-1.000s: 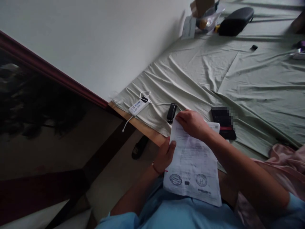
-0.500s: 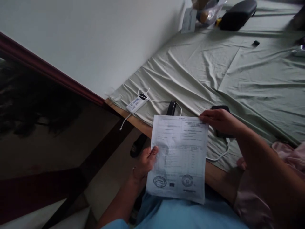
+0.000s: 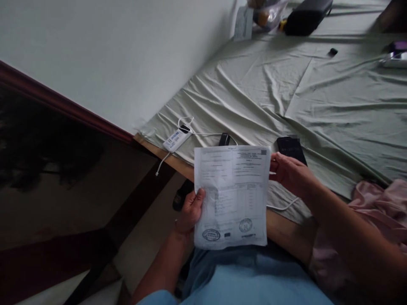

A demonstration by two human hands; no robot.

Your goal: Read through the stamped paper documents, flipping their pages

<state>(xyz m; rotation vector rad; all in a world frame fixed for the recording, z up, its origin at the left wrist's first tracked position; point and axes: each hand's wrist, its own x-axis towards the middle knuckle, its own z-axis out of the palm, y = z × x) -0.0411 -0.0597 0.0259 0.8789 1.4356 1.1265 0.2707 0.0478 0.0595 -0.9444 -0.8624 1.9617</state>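
The printed sheet (image 3: 232, 197) was held upright over the person's lap, its long axis running away from the body toward the bed edge (image 3: 168, 159). The left hand (image 3: 190, 210) was clamped on the sheet's left edge near mid-height, thumb on the printed face. The right hand (image 3: 288, 173) was pinched on the upper right edge, fingers closed against the paper. Both hands were in contact; neither was nearer than the other. Two round stamps sat at the sheet's lower end, closest to the body. A dark phone (image 3: 291, 148) lay on the green bedsheet (image 3: 333, 110) just beyond the right hand. A white adapter with cable (image 3: 175, 139) lay left of the sheet's top edge, apart from it.
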